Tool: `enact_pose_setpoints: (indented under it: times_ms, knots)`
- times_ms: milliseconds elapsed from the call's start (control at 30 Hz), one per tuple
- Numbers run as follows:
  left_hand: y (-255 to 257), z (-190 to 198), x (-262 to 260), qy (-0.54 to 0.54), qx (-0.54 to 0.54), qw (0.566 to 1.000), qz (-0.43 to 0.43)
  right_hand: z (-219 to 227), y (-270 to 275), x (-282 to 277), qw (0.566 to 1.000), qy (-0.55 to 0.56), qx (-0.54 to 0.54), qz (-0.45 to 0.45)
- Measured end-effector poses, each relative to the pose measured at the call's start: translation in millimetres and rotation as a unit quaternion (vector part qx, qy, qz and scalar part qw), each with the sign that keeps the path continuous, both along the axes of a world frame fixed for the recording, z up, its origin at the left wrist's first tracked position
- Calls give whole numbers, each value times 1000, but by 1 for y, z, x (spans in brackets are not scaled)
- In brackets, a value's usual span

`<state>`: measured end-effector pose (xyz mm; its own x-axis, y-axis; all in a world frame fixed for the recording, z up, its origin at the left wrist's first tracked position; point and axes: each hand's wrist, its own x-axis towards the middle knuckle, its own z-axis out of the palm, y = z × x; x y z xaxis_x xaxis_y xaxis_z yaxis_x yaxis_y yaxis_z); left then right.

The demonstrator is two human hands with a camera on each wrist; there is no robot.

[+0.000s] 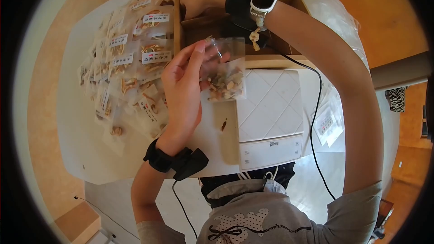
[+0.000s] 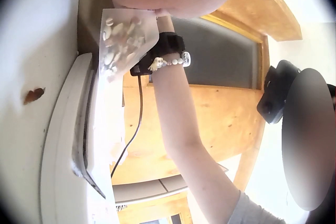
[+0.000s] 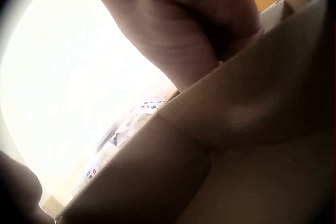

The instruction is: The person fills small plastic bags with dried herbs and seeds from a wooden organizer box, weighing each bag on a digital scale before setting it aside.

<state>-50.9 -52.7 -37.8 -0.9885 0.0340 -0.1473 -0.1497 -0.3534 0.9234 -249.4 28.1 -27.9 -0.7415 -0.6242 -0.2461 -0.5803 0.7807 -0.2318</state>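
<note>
My left hand [image 1: 183, 86] holds up a clear plastic bag [image 1: 231, 88] by its upper part, thumb over the film. Pale and brown dried slices lie in the bag's lower half; the left wrist view shows the same bag [image 2: 126, 40] hanging below the hand. Over the far left of a divided cardboard box [image 1: 257, 61], my right hand [image 1: 203, 1] reaches down into a compartment. Its fingers are hidden by the box wall, and in the right wrist view the hand [image 3: 184, 29] bends behind a divider.
Many filled, labelled packets [image 1: 120, 61] are heaped on the white table's left. A white device with a diamond-patterned top [image 1: 271, 104] stands at the near edge. Flat packets [image 1: 329, 124] lie right, beyond a black cable [image 1: 319, 95]. A brown scrap [image 1: 224, 124] lies beside the device.
</note>
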Motion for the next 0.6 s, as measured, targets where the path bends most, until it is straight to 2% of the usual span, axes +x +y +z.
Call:
enact_pose_setpoints:
  times_ms: [100,200,267,333,433,500,567,600]
  knots:
    - [-1,2,0,-1,-7,1000,-4,13,17,11,995,40,-72,47]
    - [-3,4,1,-10,-6,1000,-8,36,33,18,979,-105,-176,-20]
    - [-3,3,1,-12,-1,1000,-9,53,41,22,947,-201,-245,46]
    - [-3,2,0,-12,9,1000,-3,71,52,46,938,-216,-271,2]
    - [-2,-6,-2,33,26,999,6,85,72,76,939,-233,-246,67]
    - [-2,-6,-2,24,18,999,16,105,77,104,957,-161,-198,141]
    - [-3,-8,-3,22,16,999,18,113,77,118,958,-144,-193,153]
    - [-4,-11,-4,25,20,999,16,114,76,121,954,-165,-212,131]
